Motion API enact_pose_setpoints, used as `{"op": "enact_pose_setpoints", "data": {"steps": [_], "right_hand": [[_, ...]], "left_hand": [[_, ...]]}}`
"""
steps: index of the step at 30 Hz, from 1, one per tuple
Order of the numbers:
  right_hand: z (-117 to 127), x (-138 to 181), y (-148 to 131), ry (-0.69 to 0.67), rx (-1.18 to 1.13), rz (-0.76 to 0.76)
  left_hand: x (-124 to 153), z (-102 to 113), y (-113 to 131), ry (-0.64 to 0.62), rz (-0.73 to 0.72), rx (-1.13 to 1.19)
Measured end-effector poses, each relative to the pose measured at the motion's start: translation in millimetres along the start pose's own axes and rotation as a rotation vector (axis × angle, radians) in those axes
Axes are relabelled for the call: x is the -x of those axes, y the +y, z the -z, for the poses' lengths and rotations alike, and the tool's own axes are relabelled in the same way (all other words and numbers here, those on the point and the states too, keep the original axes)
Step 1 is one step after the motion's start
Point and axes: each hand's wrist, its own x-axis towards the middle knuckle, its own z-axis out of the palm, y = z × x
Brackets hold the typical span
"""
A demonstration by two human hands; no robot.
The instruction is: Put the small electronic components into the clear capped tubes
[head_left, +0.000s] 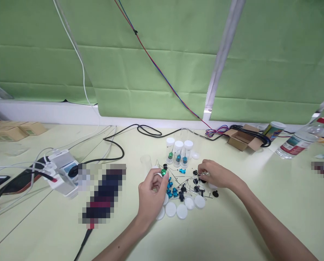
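Observation:
My left hand (153,194) pinches a small green metal part (163,172) between thumb and fingertips, above the loose pieces. My right hand (215,174) is closed, fingertips down at the right side of the pile; what they grip there is too small to make out. Several blue metal parts (175,192) lie between the hands, mixed with thin metal rods (187,184) and black knob-like pieces (181,196). Several round white caps (181,211) rest nearest me. Behind the pile stand three clear capped vials (179,154), holding green or blue parts.
A white power strip (65,174) with cables sits at left, beside a blurred dark object (104,194). Black cable (148,132) runs along the back. An open cardboard box (242,139), a can (273,130) and a water bottle (297,143) stand at right.

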Motion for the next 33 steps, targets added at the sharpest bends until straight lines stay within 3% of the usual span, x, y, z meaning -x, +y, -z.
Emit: {"op": "enact_pose_setpoints", "data": {"steps": [10, 22, 29, 33], "right_hand": [[6, 8, -21, 0.106, 0.011, 0.009], [-1, 19, -42, -0.129, -0.118, 0.107], [1, 22, -48, -0.176, -0.096, 0.109], [0, 19, -54, -0.148, -0.099, 0.189]], "left_hand": [[0, 0, -2, -0.014, 0.011, -0.009], [-2, 0, -4, -0.031, 0.012, -0.022], [-1, 0, -3, -0.033, 0.006, -0.028], [-1, 0, -3, -0.033, 0.005, -0.031]]}}
